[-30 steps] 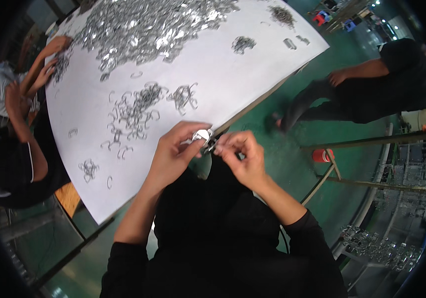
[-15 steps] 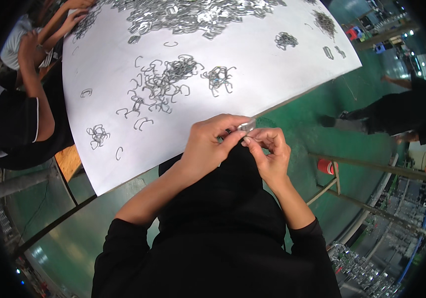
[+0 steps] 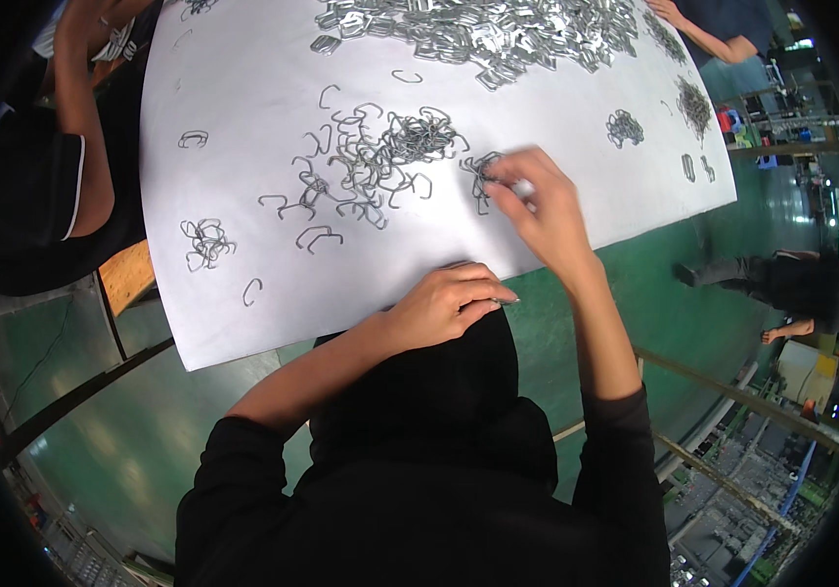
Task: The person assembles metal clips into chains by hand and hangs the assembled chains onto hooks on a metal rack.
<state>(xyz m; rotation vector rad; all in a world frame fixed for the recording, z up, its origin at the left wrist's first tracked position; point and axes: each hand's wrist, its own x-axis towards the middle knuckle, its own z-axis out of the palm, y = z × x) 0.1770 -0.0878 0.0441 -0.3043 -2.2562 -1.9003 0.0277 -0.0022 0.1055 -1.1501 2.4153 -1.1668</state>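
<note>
White tabletop (image 3: 253,117) spreads ahead, and by its near edge the left hand (image 3: 449,305) is closed on a small shiny piece (image 3: 505,300), mostly hidden by the fingers. Farther in, the blurred right hand (image 3: 542,203) bends its fingers over a small clump of wire hooks (image 3: 480,174), partly covering it, and whether it pinches one I cannot tell; a larger scatter of hooks (image 3: 371,161) lies to the left. Beyond, a heap of flat metal buckles (image 3: 493,37) fills the far side, with a co-worker's hand (image 3: 669,13) at the far right edge.
</note>
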